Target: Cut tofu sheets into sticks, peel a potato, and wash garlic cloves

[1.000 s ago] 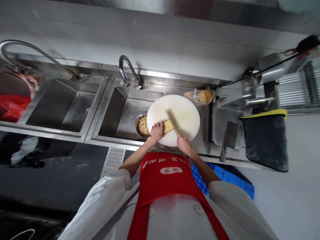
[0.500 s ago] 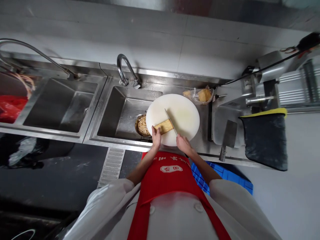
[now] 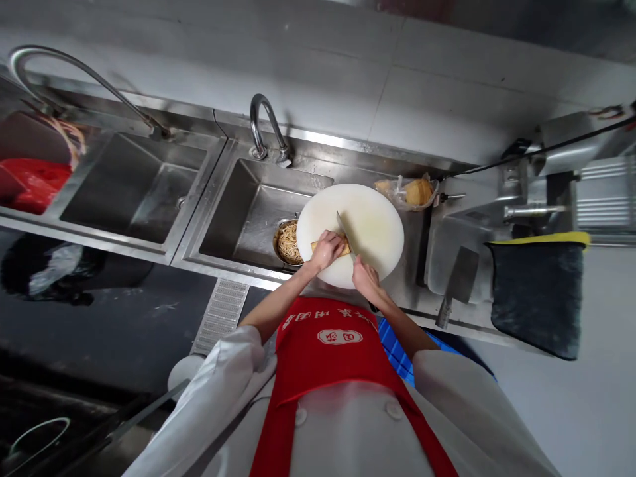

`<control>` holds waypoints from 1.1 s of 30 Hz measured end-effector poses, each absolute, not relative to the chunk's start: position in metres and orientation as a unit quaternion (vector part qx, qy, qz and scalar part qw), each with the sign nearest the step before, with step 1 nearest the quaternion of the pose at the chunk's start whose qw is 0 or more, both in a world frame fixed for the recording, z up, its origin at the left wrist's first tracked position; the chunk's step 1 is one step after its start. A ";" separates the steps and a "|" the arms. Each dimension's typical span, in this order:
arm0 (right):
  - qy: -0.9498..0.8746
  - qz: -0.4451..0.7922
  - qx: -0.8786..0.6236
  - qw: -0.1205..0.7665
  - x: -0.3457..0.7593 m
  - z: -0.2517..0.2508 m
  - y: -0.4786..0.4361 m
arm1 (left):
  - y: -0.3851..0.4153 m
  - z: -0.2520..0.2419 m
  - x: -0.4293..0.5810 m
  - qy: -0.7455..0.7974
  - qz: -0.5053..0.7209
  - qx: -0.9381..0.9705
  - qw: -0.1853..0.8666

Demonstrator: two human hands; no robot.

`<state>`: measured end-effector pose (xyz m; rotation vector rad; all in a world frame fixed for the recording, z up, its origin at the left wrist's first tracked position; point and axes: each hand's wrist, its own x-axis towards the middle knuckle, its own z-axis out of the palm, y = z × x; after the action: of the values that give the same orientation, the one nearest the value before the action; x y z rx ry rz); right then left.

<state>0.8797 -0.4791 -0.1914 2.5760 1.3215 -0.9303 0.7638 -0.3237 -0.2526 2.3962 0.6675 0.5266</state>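
Observation:
A round white cutting board (image 3: 380,232) lies partly over the sink's right side. On it is a flat yellow-brown slab that looks like pressed tofu (image 3: 346,250), mostly covered by my left hand (image 3: 328,249). That hand's fingers are curled and press down on the slab. My right hand (image 3: 366,277) is closed around the handle of a kitchen knife. The knife (image 3: 344,226) has its blade at the slab's right end, with the tip pointing away from me. Beside the board's left edge sits a metal bowl of thin pale-brown strips (image 3: 288,244), partly hidden by the board.
Behind the board is a plastic bag with more yellow-brown pieces (image 3: 417,192). A cleaver (image 3: 460,278) and a black cloth with a yellow edge (image 3: 536,291) are at the right. A curved faucet (image 3: 265,122) rises behind the sink (image 3: 243,218). A second sink (image 3: 134,199) adjoins it leftward.
My left hand has moved from the slab's near left corner up onto its top, with the fingers now curled. The knife stays at the slab's right end. The whole view has shifted and tilted slightly.

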 end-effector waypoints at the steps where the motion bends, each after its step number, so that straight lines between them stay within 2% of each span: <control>1: 0.434 -0.306 0.846 0.056 0.879 -0.192 -0.478 | -0.319 -0.254 0.772 0.209 0.171 0.920 0.284; 4: 0.434 -0.306 0.845 0.059 0.880 -0.192 -0.476 | -0.309 -0.263 0.786 0.146 0.130 0.950 0.245; 14: 0.448 -0.289 0.844 0.063 0.883 -0.156 -0.505 | -0.308 -0.275 0.786 0.142 0.135 0.963 0.185; 21: 0.445 -0.299 0.840 0.084 0.875 -0.133 -0.515 | -0.308 -0.272 0.788 0.145 0.128 0.963 0.186; 33: 0.448 -0.315 0.829 0.112 0.875 -0.124 -0.510 | -0.308 -0.269 0.788 0.154 0.115 0.959 0.207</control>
<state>0.8751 -0.5097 -0.1237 2.4340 1.3137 -0.9260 0.7878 -0.3080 -0.2692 2.6714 0.4290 0.3214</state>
